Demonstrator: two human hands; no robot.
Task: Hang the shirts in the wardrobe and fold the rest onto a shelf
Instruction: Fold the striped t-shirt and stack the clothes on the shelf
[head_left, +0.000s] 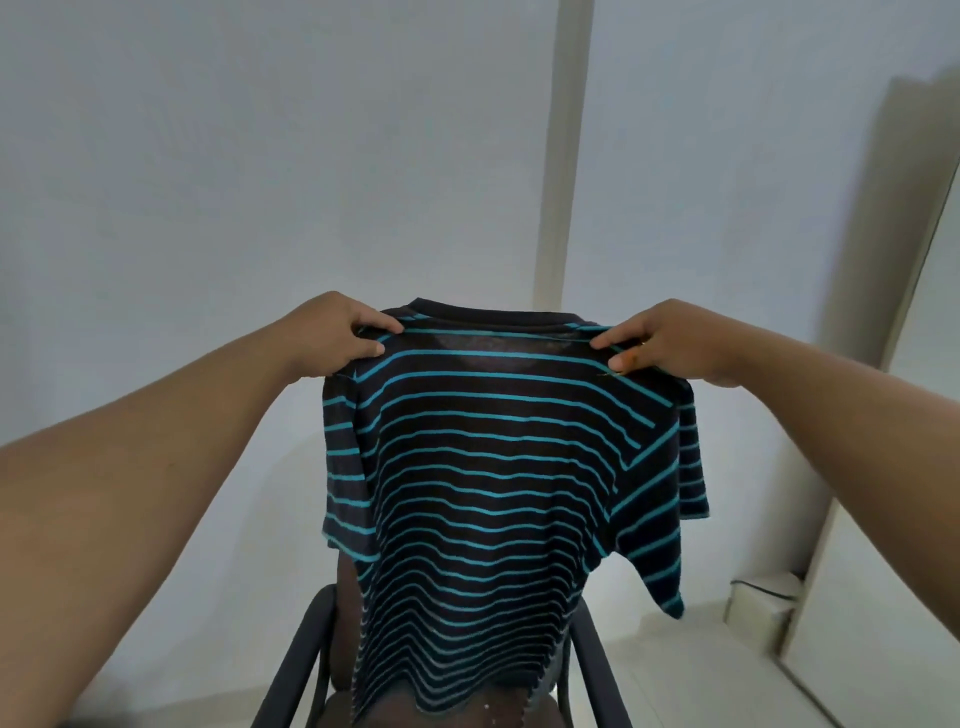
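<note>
Shirt: a dark T-shirt (493, 467) with thin turquoise stripes is held up in the air by its two shoulders, spread flat and facing the camera, the neckband at the top and the hem hanging down in waves in front of a chair.
Left hand: the left hand (337, 332) pinches the shirt's left shoulder seam, thumb in front of the cloth, fingers curled over the top edge.
Right hand: the right hand (670, 343) pinches the other shoulder in the same manner, thumb and forefinger closed on the fabric.
Sleeves: both short sleeves hang loose, the right one drooping lower than the left.
Chair: a dark chair (306, 654) with black armrests stands below, partly hidden by the shirt's hem.
Background: a plain pale wall (260, 156) with a lighter vertical strip; a white box (763, 597) sits on the floor at lower right.
Writing: no brand, label or lettering can be read on the shirt.
</note>
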